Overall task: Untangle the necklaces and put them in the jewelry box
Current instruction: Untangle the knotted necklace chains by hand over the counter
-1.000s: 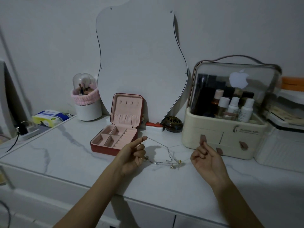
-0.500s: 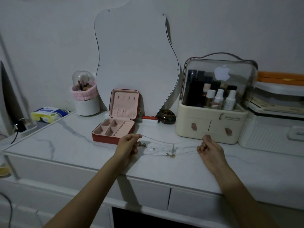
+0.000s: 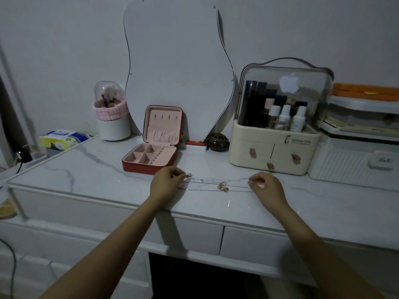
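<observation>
Thin silver necklaces (image 3: 212, 187) lie stretched across the white marble tabletop (image 3: 86, 171), with small gold pendants bunched at their middle and a silver ring-shaped end near my left hand. My left hand (image 3: 165, 182) pinches the left end of the chains with curled fingers. My right hand (image 3: 266, 184) pinches the right end, so the chains run taut between both hands. Just behind my left hand sits the red jewelry box (image 3: 151, 156), lid up, showing pink compartments with nothing in them.
A wavy mirror (image 3: 177, 67) leans on the wall behind the box. A cream cosmetics organiser (image 3: 276, 156) with bottles stands at the right, white containers (image 3: 356, 167) beyond it. A brush holder (image 3: 112, 124) and tissue pack (image 3: 62, 140) sit at the left. A dark round jar (image 3: 218, 142) sits by the mirror.
Both hands have come down to the tabletop and spread further apart, pulling the chains out into a long flat line. The camera view has pulled back and tilted down.
</observation>
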